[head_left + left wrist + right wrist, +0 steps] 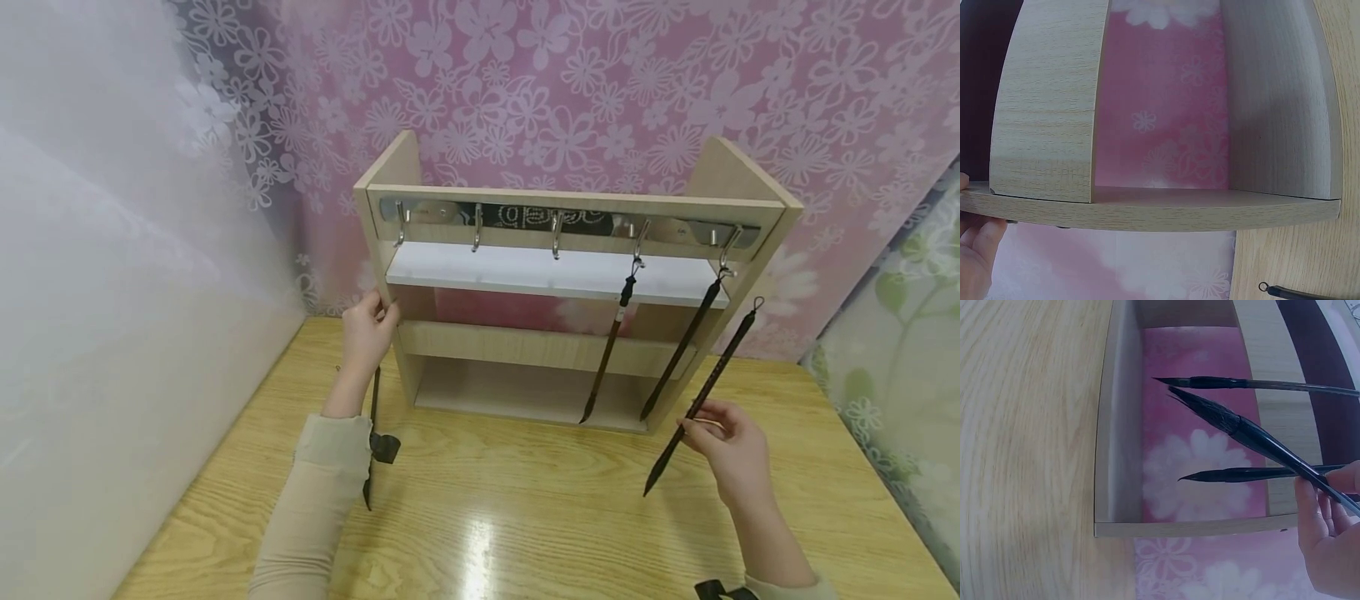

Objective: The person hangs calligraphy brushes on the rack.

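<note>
With its thumb and fingers, my right hand [727,446] pinches a dark calligraphy brush [720,367], loop up and bristles down, to the right of a wooden rack [525,346]. In the right wrist view this brush [1266,440] crosses in front of the hanging ones. From the rack's rightmost hook hangs a black brush [686,346]; a brown-handled brush [611,342] hangs from the hook beside it. My left hand [367,333] grips the rack's left side panel [1210,215] by its edge. Another brush [376,392] lies on the table, partly hidden by my left arm.
A metal strip [450,212] with several hooks runs along the rack's top, above a white shelf [487,271]. The rack stands on a wood-grain table [510,492] against a pink floral backdrop [525,100]. A white wall [135,292] rises at the left.
</note>
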{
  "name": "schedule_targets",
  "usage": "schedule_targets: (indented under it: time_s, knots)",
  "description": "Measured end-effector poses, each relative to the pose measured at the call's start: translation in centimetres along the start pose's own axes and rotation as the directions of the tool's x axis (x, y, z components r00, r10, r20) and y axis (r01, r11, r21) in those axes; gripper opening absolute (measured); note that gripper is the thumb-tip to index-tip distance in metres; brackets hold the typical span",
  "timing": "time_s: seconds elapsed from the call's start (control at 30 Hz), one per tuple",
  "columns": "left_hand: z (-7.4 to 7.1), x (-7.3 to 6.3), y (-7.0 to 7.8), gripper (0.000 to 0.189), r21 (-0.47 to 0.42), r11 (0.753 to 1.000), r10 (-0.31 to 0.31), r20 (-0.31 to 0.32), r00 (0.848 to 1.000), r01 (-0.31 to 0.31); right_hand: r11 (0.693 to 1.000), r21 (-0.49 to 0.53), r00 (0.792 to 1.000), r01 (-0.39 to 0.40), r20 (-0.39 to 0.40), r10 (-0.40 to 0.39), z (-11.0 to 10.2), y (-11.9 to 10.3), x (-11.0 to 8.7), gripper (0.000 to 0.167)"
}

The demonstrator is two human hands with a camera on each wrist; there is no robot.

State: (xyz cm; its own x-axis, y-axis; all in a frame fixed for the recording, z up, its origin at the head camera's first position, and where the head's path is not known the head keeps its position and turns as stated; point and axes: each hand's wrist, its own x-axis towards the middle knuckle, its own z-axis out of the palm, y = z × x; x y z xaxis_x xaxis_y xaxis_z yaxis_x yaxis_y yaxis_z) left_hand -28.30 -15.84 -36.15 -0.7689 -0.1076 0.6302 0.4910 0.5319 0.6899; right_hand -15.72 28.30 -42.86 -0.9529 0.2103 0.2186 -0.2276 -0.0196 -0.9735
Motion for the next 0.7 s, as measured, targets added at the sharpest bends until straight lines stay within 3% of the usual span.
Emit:
schedule_targets:
  time_s: [0.13, 0.17, 0.23, 0.33, 0.47, 0.57, 0.6, 0.7]
  knots:
    - [0.0, 0.0, 0.0, 0.011, 0.002, 1.000, -0.010, 0.007, 1.000, 0.010, 0.998, 0.058, 1.000, 0.005, 0.002, -0.005, 0.9, -1.6, -0.7, 0.020]
    - [0.0, 0.0, 0.0, 0.011, 0.003, 1.000, -0.010, 0.007, 1.000, 0.010, 1.000, 0.018, 1.000, -0.004, -0.003, 0.004, 1.2, -2.2, -0.9, 0.020]
    - [-0.1, 0.0, 0.1, 0.011, 0.004, 1.000, -0.007, 0.006, 1.000, 0.007, 1.000, 0.031, 1.000, 0.000, -0.005, 0.000, 1.4, -2.5, -1.0, 0.022]
    - [-0.1, 0.1, 0.1, 0.012, 0.006, 1.000, 0.000, 0.004, 1.000, 0.000, 0.997, 0.067, 1.000, 0.026, 0.015, -0.027, 0.7, -1.5, -0.6, 0.023]
    - [-0.1, 0.1, 0.0, 0.013, 0.005, 1.000, 0.000, 0.001, 1.000, 0.000, 0.990, 0.127, 0.995, 0.068, 0.059, -0.076, -1.4, 2.0, 0.8, 0.029]
    - [-0.1, 0.0, 0.0, 0.013, 0.003, 1.000, -0.006, 0.006, 1.000, 0.006, 0.993, 0.083, 0.993, 0.078, 0.082, -0.085, -2.1, 3.1, 1.3, 0.032]
    - [-0.1, 0.0, 0.0, 0.013, 0.001, 1.000, -0.009, 0.008, 1.000, 0.009, 0.990, 0.112, 0.992, 0.086, 0.077, -0.095, -2.0, 3.1, 1.2, 0.032]
    - [-0.1, 0.0, -0.1, 0.012, -0.004, 1.000, -0.014, 0.013, 1.000, 0.014, 0.997, 0.009, 0.994, 0.073, 0.079, -0.073, -0.5, 0.6, 0.2, 0.030]
